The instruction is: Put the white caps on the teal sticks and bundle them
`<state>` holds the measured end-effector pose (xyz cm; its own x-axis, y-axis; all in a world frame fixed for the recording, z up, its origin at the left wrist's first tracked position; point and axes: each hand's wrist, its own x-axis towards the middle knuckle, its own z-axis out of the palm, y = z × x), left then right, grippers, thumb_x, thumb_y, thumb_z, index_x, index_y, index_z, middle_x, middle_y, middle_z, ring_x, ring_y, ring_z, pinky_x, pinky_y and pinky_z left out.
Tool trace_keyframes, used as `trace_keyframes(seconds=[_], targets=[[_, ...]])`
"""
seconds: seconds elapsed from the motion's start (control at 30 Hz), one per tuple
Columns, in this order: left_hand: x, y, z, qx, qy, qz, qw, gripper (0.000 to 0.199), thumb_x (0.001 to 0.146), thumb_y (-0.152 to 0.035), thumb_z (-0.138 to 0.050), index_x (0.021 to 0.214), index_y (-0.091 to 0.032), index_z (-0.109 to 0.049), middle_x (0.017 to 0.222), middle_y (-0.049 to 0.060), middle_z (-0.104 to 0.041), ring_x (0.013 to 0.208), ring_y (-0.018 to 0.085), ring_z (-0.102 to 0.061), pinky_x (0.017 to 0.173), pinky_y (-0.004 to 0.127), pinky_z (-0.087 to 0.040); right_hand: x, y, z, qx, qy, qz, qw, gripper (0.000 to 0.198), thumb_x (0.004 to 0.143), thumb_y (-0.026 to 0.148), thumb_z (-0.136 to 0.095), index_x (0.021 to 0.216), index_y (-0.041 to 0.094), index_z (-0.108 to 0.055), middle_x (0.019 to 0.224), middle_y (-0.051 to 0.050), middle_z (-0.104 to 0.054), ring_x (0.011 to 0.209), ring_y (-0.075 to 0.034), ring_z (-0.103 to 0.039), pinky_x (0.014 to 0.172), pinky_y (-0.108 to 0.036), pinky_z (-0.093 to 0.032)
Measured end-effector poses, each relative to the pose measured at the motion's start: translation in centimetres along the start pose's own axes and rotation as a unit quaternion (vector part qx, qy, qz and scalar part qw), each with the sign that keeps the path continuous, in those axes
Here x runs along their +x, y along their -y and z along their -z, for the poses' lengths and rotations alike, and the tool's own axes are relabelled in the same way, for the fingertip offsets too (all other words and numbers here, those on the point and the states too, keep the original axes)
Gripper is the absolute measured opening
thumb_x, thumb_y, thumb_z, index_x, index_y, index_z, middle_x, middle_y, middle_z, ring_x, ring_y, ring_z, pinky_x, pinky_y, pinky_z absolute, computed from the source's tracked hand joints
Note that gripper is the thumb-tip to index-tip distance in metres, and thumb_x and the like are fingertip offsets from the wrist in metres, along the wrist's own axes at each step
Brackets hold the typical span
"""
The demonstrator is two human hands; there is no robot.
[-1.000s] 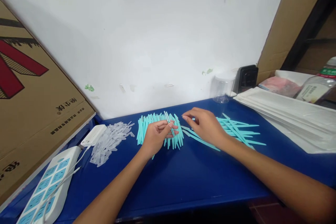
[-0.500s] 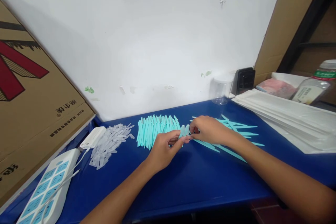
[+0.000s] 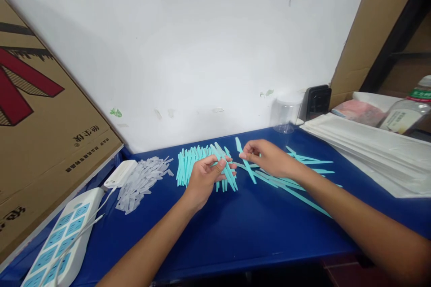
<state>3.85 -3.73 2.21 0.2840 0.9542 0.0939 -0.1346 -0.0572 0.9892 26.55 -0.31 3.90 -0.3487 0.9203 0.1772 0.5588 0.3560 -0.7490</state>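
Observation:
My left hand (image 3: 202,179) is closed around a couple of turquoise eyebrow razors (image 3: 229,176), slim sticks with pale ends pointing up. It hovers at the right end of a tidy row of similar razors (image 3: 186,166) on the table. A single eyebrow razor (image 3: 249,171) is pinched between the thumb and fingers of my right hand (image 3: 264,157), tilted with its pale end up and to the left. Beneath and beyond my right hand, more turquoise razors (image 3: 311,202) lie loosely spread. At the left is a heap of small translucent caps (image 3: 141,184).
On the blue table (image 3: 208,242), a power strip (image 3: 63,237) with cables and a white box (image 3: 120,174) sit at left. A clear jar (image 3: 286,114) stands by the wall. White sheets (image 3: 363,148) and a bottle (image 3: 404,112) are at right; a cardboard box (image 3: 50,143) leans at left.
My hands were together at the razors' pale ends; now they are apart. The right has drawn a single razor away to the right, and the left has turned, showing the razors it holds.

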Motion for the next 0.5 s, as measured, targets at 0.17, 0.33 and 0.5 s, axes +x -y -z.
trace_keyframes(seconds=[0.17,0.33,0.5], targets=[[0.2,0.5,0.4,-0.009,-0.030,0.017,0.999,0.033,0.082,-0.045,-0.079,0.086,-0.014,-0.068,0.101,0.008,-0.072,0.088,0.020,-0.072,0.079,0.032,-0.055,-0.2,1.6,-0.6,0.210,0.051,0.043,0.975,0.042,0.084,0.058,-0.070,0.084,0.017,-0.063,0.067,0.002,-0.054,0.059,-0.011,-0.045,0.055,-0.024,-0.035],[0.3,0.8,0.2,-0.037,-0.062,0.021,0.997,0.035,0.071,-0.040,-0.088,0.087,-0.016,-0.069,0.079,0.000,-0.066,0.075,0.013,-0.064,0.069,0.027,-0.055,-0.7,2.0,-2.8,0.302,0.071,0.003,0.951,0.043,0.079,0.058,-0.077,0.084,0.017,-0.063,0.058,0.006,-0.049,0.048,-0.007,-0.040,0.043,-0.021,-0.028],[0.6,0.9,0.4,-0.050,-0.078,0.025,0.995,0.048,0.064,-0.040,-0.093,0.098,-0.016,-0.069,0.079,0.001,-0.069,0.070,0.013,-0.063,0.062,0.026,-0.053,-0.7,1.6,-3.9,0.377,0.089,-0.030,0.922,0.044,0.074,0.055,-0.082,0.088,0.017,-0.063,0.058,0.007,-0.051,0.047,-0.007,-0.040,0.041,-0.020,-0.030]])
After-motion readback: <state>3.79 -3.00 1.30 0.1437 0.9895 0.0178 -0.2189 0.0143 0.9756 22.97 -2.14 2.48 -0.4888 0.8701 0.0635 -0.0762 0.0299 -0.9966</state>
